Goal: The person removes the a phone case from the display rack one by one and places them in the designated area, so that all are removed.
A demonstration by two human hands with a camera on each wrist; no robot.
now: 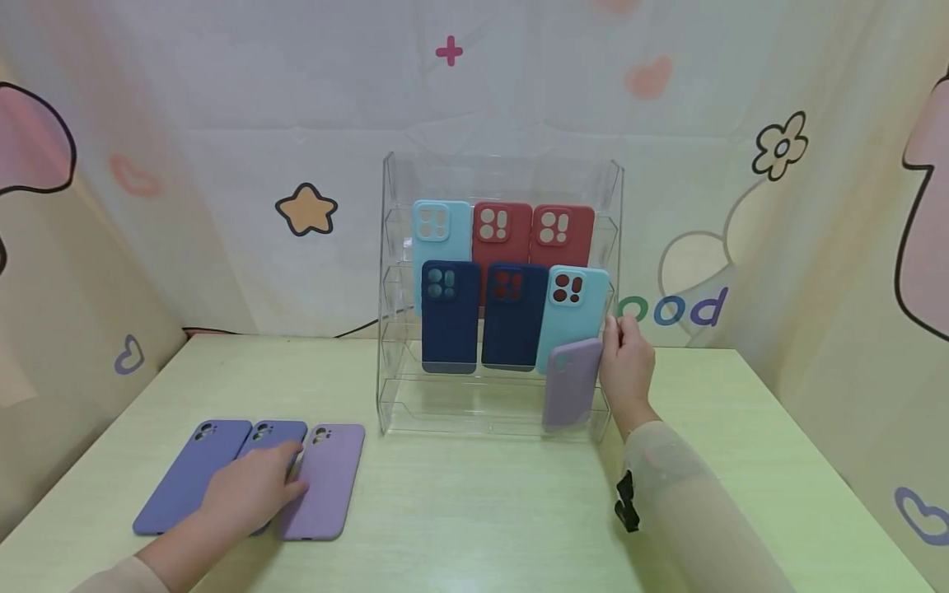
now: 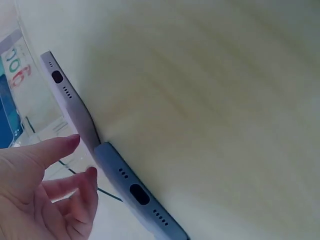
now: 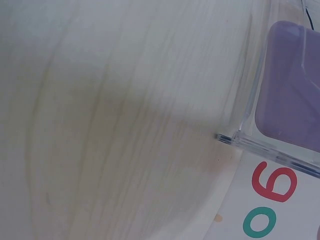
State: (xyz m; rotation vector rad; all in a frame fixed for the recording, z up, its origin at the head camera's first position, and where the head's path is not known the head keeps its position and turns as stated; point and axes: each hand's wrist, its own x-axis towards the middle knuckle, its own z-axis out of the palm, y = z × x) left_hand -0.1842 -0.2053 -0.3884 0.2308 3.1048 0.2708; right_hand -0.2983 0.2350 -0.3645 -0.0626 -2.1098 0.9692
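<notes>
**Left hand [image 1: 252,490] beside a lilac case [image 1: 326,486], right hand [image 1: 628,362] at the rack [image 1: 445,409]**

At far left, a blue-violet case [image 1: 178,490] lies flat on the tabletop [image 1: 474,511], camera end toward the cloth [image 1: 237,272]. Next comes a second blue-violet case [image 1: 276,431], partly covered by the left hand. That hand's grip is apart, thumb and fingers spread and holding nothing; the tips are at the near edge of the lilac case, though contact is hard to judge. The lilac case lies flat too, just beside the second blue-violet one.

The clear rack stands upright right of these. Its back row runs light-blue case [image 1: 461,247], red case [image 1: 516,249], another red case [image 1: 572,252]. In front and lower are a navy case [image 1: 450,329], another navy case [image 1: 511,329] and a second light-blue case [image 1: 574,321], each overlapping the row behind.

At the lowest tier's right end, a second lilac case [image 1: 571,391] stands tilted, overlapping that light-blue one's bottom. The right hand is at its upper right corner, by the rack's side; whether the grip is clamped on the case or the rack, I cannot tell. A black strap [image 1: 627,502] shows on the right sleeve [image 1: 682,486].
</notes>
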